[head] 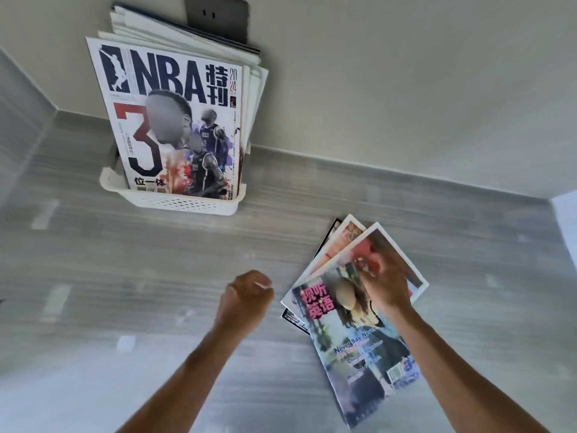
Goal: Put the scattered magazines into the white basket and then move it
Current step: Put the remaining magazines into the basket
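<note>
**Gathering the last loose magazines**

Grey floor [125, 276] by wall. White basket [184, 203] already stuffed, NBA magazine [175, 120] in front. Fanned magazines [352, 307] lie well apart from it; right hand [385, 285] presses on top, fingers bent, grip unclear. Left hand [246, 300] fisted, empty. Square the fan first, then lift together.

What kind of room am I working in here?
Probably a home room, down at floor level: grey wood-look floor, plain wall with a power socket, and a white basket of magazines standing against it.
</note>
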`<act>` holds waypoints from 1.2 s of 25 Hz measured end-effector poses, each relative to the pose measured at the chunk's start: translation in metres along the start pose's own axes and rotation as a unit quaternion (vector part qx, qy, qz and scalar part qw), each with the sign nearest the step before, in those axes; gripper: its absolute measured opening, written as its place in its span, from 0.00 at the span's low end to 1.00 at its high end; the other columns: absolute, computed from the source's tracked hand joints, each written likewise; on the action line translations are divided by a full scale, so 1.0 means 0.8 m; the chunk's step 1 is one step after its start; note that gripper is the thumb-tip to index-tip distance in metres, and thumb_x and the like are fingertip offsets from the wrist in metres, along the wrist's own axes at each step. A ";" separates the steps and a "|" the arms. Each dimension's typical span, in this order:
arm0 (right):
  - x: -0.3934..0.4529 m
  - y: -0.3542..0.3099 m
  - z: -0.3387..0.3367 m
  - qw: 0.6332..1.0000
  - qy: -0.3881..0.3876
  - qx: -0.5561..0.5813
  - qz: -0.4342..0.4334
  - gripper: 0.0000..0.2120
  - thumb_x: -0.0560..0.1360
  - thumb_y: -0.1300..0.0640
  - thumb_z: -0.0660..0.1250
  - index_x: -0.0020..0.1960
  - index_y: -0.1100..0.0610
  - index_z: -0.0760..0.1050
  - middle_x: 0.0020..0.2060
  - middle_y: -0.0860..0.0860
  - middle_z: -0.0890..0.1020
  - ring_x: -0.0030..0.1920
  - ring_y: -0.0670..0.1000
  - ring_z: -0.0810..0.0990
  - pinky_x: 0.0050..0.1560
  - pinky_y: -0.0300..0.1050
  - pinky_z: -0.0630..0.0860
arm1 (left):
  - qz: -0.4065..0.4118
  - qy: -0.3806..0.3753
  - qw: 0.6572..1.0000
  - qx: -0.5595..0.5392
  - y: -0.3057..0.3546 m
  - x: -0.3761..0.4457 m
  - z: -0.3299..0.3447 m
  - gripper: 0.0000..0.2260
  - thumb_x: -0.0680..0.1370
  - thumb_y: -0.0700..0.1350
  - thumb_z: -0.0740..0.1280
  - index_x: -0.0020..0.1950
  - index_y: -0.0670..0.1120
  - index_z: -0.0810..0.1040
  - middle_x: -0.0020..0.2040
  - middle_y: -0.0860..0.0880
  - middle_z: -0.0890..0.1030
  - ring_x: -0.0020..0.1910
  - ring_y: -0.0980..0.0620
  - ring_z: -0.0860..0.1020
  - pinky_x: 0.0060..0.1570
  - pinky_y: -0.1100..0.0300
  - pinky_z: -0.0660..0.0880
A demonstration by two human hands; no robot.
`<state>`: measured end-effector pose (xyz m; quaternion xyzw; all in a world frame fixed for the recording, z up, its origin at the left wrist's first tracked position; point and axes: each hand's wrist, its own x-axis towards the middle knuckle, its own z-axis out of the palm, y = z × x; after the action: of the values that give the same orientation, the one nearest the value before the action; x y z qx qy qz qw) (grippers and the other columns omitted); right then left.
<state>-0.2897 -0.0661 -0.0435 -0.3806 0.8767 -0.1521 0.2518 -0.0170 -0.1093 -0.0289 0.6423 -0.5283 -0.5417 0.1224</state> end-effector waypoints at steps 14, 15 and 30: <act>-0.043 0.033 0.008 0.963 -0.188 0.187 0.044 0.08 0.69 0.56 0.76 0.46 0.50 0.80 0.39 0.46 0.85 0.37 0.45 0.84 0.36 0.41 0.78 | -0.014 0.039 0.987 -0.153 -0.040 -0.043 0.076 0.08 0.76 0.35 0.67 0.39 0.36 0.71 0.32 0.43 0.73 0.32 0.51 0.72 0.32 0.58 0.69; -0.044 0.018 0.008 0.951 -0.208 0.224 0.039 0.07 0.70 0.58 0.76 0.45 0.50 0.81 0.38 0.46 0.86 0.36 0.45 0.84 0.36 0.40 0.78 | 0.006 0.053 0.982 -0.180 -0.038 -0.036 0.056 0.08 0.77 0.35 0.67 0.41 0.34 0.70 0.34 0.41 0.73 0.35 0.50 0.71 0.35 0.53 0.70; 0.015 -0.387 0.010 0.893 -0.013 0.382 -0.236 0.10 0.73 0.59 0.69 0.34 0.51 0.80 0.28 0.45 0.81 0.31 0.49 0.77 0.36 0.51 0.75 | 0.248 0.343 0.891 -0.164 0.130 0.102 -0.301 0.12 0.71 0.32 0.72 0.38 0.50 0.79 0.32 0.59 0.83 0.33 0.63 0.78 0.37 0.67 0.75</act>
<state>-0.1094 -0.2810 0.0881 -0.4525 0.6323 -0.5254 0.3456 0.1133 -0.3185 0.0933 0.6068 -0.4992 -0.3183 0.5303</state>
